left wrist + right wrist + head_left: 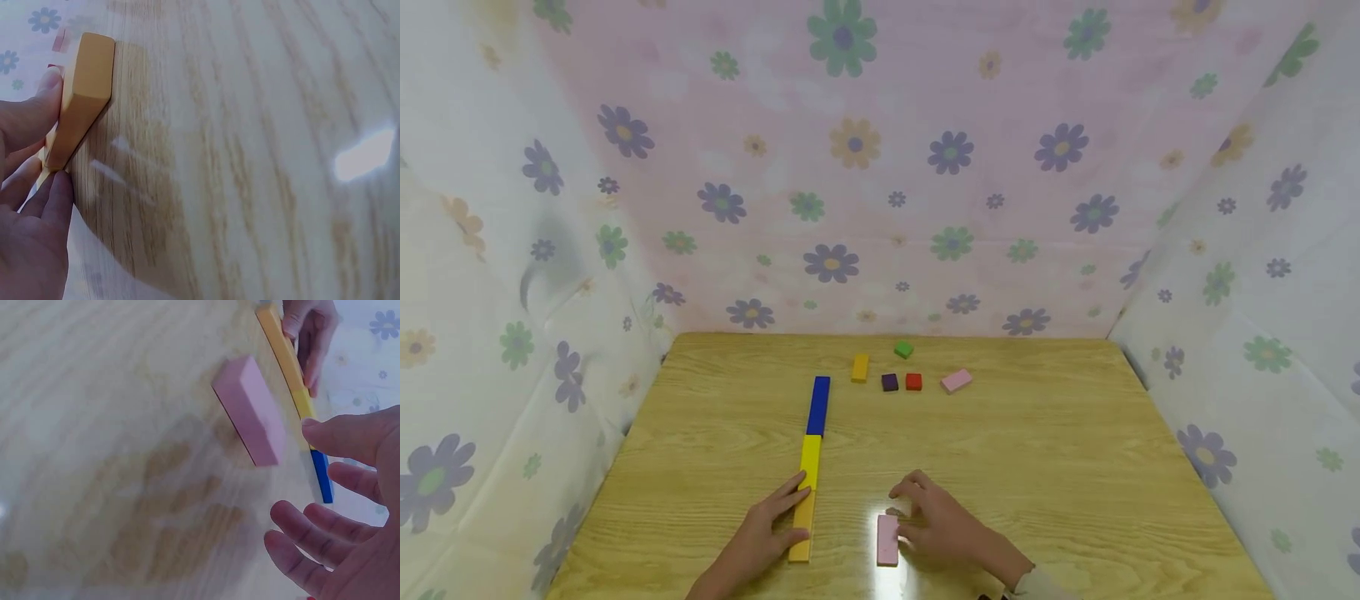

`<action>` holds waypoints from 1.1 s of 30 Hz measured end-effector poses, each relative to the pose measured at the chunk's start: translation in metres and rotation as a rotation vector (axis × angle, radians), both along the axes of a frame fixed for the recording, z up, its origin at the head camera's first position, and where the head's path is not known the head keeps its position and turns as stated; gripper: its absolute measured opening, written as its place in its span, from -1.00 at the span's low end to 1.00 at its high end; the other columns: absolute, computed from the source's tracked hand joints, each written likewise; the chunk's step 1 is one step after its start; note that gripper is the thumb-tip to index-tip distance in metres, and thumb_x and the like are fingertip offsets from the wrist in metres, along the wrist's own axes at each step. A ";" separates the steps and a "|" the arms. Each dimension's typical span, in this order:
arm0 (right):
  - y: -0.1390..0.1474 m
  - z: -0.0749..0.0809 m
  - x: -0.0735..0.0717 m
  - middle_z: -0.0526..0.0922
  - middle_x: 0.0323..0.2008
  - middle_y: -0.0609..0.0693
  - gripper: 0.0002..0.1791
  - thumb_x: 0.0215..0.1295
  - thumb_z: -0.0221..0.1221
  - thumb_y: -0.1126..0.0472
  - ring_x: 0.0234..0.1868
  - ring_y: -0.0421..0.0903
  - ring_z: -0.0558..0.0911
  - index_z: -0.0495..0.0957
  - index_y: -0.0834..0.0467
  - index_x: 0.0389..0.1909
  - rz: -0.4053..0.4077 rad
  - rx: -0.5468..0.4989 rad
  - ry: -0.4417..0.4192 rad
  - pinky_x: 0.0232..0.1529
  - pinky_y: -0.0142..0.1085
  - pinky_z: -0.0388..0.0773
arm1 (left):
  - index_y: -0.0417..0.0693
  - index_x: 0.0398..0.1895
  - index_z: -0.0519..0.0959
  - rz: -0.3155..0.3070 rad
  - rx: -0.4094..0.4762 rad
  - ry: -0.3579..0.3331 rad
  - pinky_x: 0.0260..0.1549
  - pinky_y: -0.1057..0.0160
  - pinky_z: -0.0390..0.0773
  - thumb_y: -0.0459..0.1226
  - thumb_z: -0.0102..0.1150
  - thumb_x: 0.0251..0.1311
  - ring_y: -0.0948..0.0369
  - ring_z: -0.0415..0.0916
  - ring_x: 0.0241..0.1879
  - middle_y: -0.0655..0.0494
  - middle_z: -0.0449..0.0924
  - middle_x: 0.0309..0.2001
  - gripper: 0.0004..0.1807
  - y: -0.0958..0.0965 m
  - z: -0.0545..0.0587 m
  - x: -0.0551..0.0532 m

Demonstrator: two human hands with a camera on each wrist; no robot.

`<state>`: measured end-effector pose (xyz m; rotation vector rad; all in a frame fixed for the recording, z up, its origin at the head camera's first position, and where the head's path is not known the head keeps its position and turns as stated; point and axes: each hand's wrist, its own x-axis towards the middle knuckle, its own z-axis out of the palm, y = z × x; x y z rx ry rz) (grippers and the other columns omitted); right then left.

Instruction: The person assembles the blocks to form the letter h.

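Touching the orange block (801, 548) and yellow block (810, 452), the left grip (763, 531) is loosely spread; at three o'clock, the right grip (942, 521), half spread, holds nothing beside the pink block (887, 546).

"What's the tabletop (1037, 450) made of, by the look of it?"

"Wood, or a wood-grain laminate; I can't tell which. The finish is smooth and glossy enough to throw back light."

"And the orange block (92, 69)?"

"Smooth and close to matt, painted wood or plastic. The pink block (250, 406) has the same even, low-sheen faces."

"The yellow block (810, 457) and blue block (819, 406)?"

"Smooth as well, though the material is unclear."

"Those floral hangings (917, 225)?"

"Thin cloth, apparently, matt and softly creased. The sleeve (1041, 583) looks like matt cloth too."
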<state>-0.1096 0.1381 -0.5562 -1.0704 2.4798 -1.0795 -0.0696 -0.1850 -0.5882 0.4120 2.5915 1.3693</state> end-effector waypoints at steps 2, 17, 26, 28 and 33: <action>0.003 0.004 -0.006 0.40 -0.03 -0.04 -0.58 0.22 0.28 0.20 -0.38 -0.28 0.44 0.44 0.17 0.08 -0.012 0.003 -0.004 -0.38 -0.47 0.47 | -0.13 0.29 0.40 -0.004 0.000 -0.008 0.18 -0.10 0.24 -0.10 0.29 0.11 -0.08 0.08 0.36 0.06 0.14 0.42 -0.34 0.000 0.000 0.000; 0.023 0.030 -0.039 0.45 -0.03 0.11 -0.60 0.21 0.26 0.29 -0.34 -0.15 0.47 0.46 0.20 0.07 -0.147 0.019 0.013 -0.42 -0.39 0.48 | -0.15 0.28 0.41 -0.023 -0.006 -0.003 0.17 -0.06 0.28 -0.14 0.31 0.10 -0.08 0.11 0.35 0.04 0.14 0.41 -0.34 0.000 0.002 0.001; 0.035 0.039 -0.059 0.45 -0.04 0.08 -0.62 0.20 0.27 0.31 -0.35 -0.13 0.45 0.47 0.13 0.05 -0.222 0.002 0.054 -0.52 -0.40 0.43 | -0.13 0.28 0.41 -0.021 -0.011 0.007 0.17 -0.05 0.30 -0.10 0.30 0.09 -0.08 0.12 0.34 0.05 0.15 0.41 -0.33 -0.001 0.000 -0.001; 0.037 0.040 -0.064 0.45 -0.04 0.10 -0.61 0.19 0.27 0.30 -0.35 -0.13 0.46 0.47 0.12 0.05 -0.237 0.001 0.056 -0.54 -0.40 0.44 | -0.13 0.28 0.41 -0.022 -0.013 0.016 0.17 -0.05 0.30 -0.10 0.31 0.09 -0.09 0.13 0.34 0.06 0.16 0.41 -0.33 -0.001 0.000 -0.001; 0.046 0.042 -0.079 0.44 -0.01 0.18 -0.61 0.19 0.28 0.31 -0.37 -0.15 0.48 0.47 0.16 0.04 -0.267 -0.003 0.074 -0.55 -0.40 0.46 | -0.11 0.27 0.43 -0.033 -0.018 0.025 0.15 -0.07 0.31 -0.08 0.30 0.09 -0.10 0.15 0.32 0.06 0.17 0.41 -0.34 -0.002 -0.001 -0.001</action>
